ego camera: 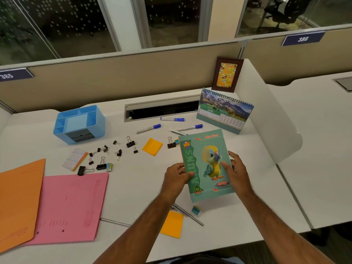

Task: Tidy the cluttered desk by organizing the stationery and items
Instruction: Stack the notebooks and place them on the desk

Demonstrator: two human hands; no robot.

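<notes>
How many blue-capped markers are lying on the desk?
3: one marker left of centre, one beside the cable slot, one before the calendar. Others may be hidden behind the notebook.

Two bare forearms are reaching in from the bottom edge, and no sleeve is showing on either one. The left hand (176, 177) and the right hand (236, 171) are wearing no gloves, and no ring, watch or bracelet is visible. The fingernails are looking short. At the bottom edge a dark garment is showing.
</notes>
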